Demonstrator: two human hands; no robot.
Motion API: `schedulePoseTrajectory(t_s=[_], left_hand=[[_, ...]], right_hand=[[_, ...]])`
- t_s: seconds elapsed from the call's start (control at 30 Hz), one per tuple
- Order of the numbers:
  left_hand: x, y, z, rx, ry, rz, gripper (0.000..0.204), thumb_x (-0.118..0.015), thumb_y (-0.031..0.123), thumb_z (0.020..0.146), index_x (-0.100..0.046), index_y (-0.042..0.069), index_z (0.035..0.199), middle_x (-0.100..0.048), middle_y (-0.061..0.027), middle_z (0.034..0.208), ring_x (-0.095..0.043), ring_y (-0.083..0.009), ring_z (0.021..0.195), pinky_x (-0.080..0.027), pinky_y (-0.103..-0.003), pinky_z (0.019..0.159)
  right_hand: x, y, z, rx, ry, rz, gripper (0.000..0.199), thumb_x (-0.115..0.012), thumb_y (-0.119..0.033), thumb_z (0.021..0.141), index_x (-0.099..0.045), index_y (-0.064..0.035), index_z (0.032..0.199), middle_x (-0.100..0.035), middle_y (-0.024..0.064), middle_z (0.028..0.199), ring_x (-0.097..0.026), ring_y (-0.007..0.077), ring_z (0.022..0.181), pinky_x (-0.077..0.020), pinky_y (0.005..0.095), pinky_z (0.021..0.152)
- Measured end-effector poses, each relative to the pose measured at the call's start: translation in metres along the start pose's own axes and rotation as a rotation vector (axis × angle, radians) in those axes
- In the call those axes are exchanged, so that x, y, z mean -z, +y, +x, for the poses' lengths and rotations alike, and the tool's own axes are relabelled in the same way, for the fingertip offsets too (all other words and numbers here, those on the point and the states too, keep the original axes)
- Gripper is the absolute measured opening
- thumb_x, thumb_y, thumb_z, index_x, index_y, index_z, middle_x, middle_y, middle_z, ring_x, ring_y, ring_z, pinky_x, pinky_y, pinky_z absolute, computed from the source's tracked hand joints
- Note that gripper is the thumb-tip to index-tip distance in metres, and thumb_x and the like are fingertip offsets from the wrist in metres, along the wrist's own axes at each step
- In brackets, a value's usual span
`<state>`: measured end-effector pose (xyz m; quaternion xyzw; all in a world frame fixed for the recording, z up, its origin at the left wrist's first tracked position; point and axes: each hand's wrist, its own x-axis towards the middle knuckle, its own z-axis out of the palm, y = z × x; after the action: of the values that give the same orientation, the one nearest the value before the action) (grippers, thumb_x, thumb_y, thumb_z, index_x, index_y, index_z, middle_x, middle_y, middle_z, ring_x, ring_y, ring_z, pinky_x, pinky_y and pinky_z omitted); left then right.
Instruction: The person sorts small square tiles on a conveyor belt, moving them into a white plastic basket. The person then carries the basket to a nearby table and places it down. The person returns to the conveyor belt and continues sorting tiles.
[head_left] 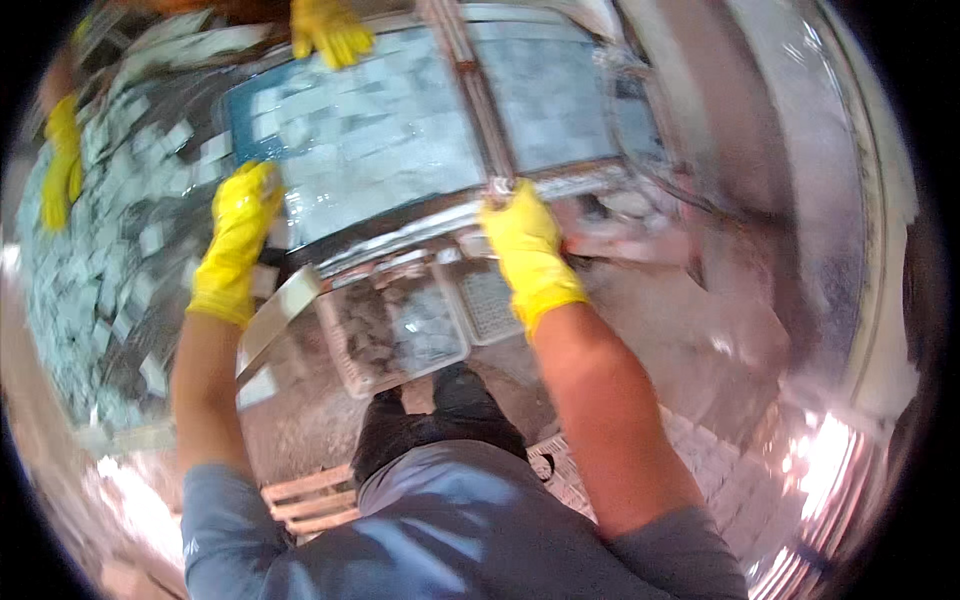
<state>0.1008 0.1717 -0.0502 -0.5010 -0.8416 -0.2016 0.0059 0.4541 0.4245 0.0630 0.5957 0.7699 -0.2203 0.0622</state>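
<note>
Bar (475,95) and bed are where we work: our right hand (525,235) is at the bar's near end, its fingers drawn together there, though we cannot tell whether they clamp the metal or merely touch it. Our left hand (245,200) is at the near-left corner of the blue bed (240,120), fingers curled inward; blur hides whether they pinch anything.

Pale squarish pieces (400,120) lie flat over the bed, passing beneath the bar, and a loose heap (110,230) of similar pieces spreads to our left. To do this well, we would judge it best to steady the bar without leaning on it, lay pieces singly and flat, and mind our fingertips near the frame.

The bar's long axis runs from our right hand away from us, slanting a little left, across the bed; the bed's own long axis runs left to right. The pieces are too square to show a clear direction.

Beyond, 2 gloved hands (332,38) of a co-worker show; below us sit 2 crates (338,350).
</note>
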Motion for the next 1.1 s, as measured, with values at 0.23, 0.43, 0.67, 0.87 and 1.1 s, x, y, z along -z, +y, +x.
schedulePoseTrajectory(t_s=[0.23, 0.43, 0.67, 0.87, 1.1], left_hand=[[0.007, -0.001, 0.012, 0.242, 0.033, -0.102, 0.041, -0.084, 0.023, 0.082, -0.076, 0.010, 0.120, -0.074, -0.0186, 0.119, -0.070, -0.0419, 0.111, -0.058, -0.048, 0.095], [0.010, -0.047, 0.022, 0.222, 0.238, -0.008, 0.049, -0.084, 0.023, 0.089, -0.070, 0.008, 0.133, -0.071, -0.0180, 0.131, -0.066, -0.0391, 0.122, -0.052, -0.046, 0.106], [-0.042, -0.002, 0.040, 0.220, 0.210, 0.201, 0.022, -0.074, 0.022, 0.090, -0.074, 0.006, 0.104, -0.074, -0.0196, 0.106, -0.072, -0.0428, 0.101, -0.058, -0.051, 0.087], [-0.035, 0.002, 0.000, 0.047, 0.190, -0.282, 0.027, -0.071, 0.015, 0.093, -0.076, 0.006, 0.117, -0.076, -0.0207, 0.114, -0.072, -0.0423, 0.107, -0.058, -0.047, 0.094], [0.011, -0.022, -0.005, 0.070, 0.212, 0.089, 0.059, -0.076, 0.025, 0.093, -0.061, 0.006, 0.147, -0.063, -0.0246, 0.146, -0.060, -0.0448, 0.134, -0.046, -0.052, 0.115]], right_hand=[[-0.033, 0.003, 0.008, 0.065, 0.112, 0.018, 0.060, -0.078, -0.048, 0.086, -0.066, -0.0064, 0.129, -0.078, 0.0220, 0.112, -0.074, 0.0442, 0.108, -0.0576, 0.0502, 0.093], [-0.031, 0.000, 0.006, 0.080, 0.128, -0.014, 0.055, -0.079, -0.043, 0.086, -0.067, -0.0055, 0.124, -0.079, 0.0196, 0.111, -0.076, 0.0408, 0.104, -0.0589, 0.0511, 0.091], [-0.035, 0.006, 0.009, 0.083, 0.133, 0.001, 0.058, -0.080, -0.043, 0.085, -0.066, -0.0064, 0.127, -0.078, 0.0194, 0.113, -0.075, 0.0408, 0.106, -0.0587, 0.0508, 0.092], [-0.031, -0.003, 0.002, 0.051, 0.155, -0.025, 0.057, -0.080, -0.044, 0.085, -0.066, -0.0079, 0.126, -0.078, 0.0197, 0.115, -0.075, 0.0414, 0.107, -0.0583, 0.0514, 0.093], [-0.025, -0.005, 0.004, 0.019, 0.096, -0.046, 0.056, -0.080, -0.045, 0.086, -0.068, -0.0071, 0.126, -0.079, 0.0197, 0.113, -0.075, 0.0410, 0.107, -0.0578, 0.0490, 0.094]])
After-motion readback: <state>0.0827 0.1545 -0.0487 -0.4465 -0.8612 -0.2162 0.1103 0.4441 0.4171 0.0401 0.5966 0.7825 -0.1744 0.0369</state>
